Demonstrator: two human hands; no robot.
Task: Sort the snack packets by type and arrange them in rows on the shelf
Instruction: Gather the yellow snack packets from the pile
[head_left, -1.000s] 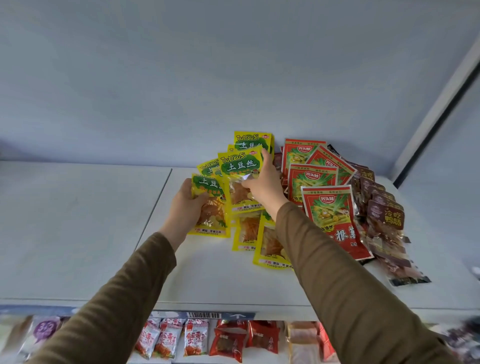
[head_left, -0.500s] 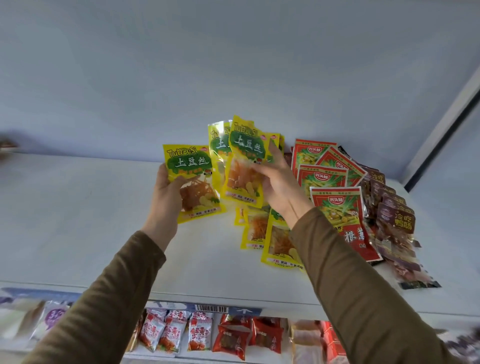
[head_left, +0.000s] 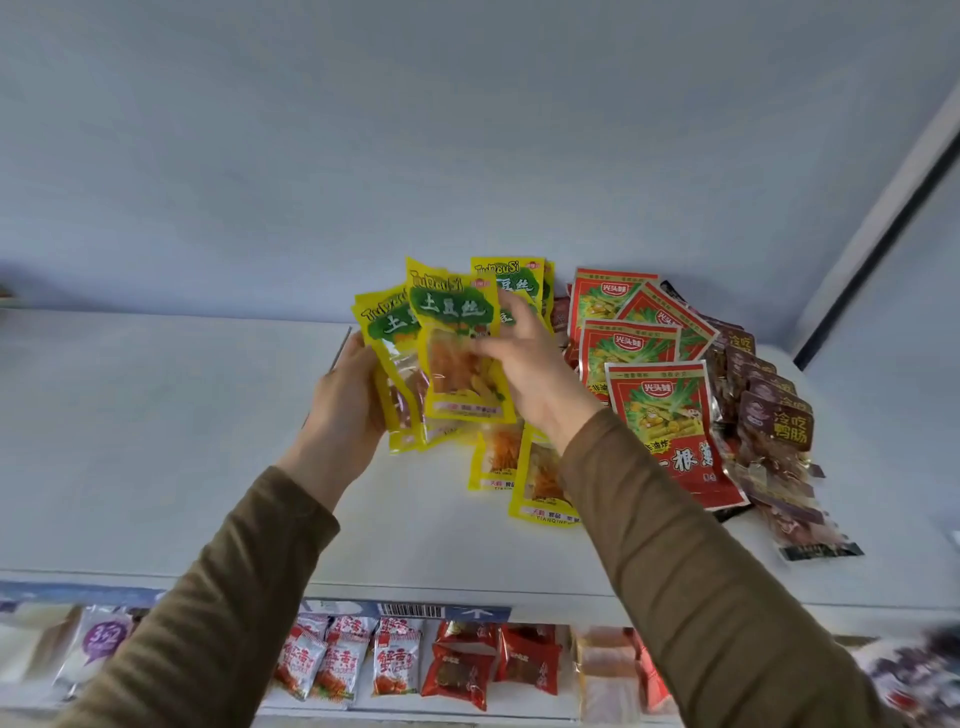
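Your left hand (head_left: 345, 410) grips fanned yellow packets (head_left: 400, 358) above shelf (head_left: 156, 441) middle; right hand (head_left: 530, 364) pinches front yellow packet (head_left: 460, 353) onto them. Red packets (head_left: 660, 410) and brown packets (head_left: 769, 415) already rowed toward right edge. Loose yellow ones (head_left: 524, 467) left to gather.

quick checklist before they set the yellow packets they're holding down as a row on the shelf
1. Left hand grips the lifted yellow plastic potato-shred packets: ok.
2. Right hand pinches the front yellow packet: ok.
3. Held bundle is one type only: ok, all visible faces are yellow.
4. Bare white shelf left of the pile to lay a row: ok.
5. All yellow packets gathered: not ok, loose yellow packets lie on the shelf.
6. Red glossy packets and dark brown packets kept apart: ok.
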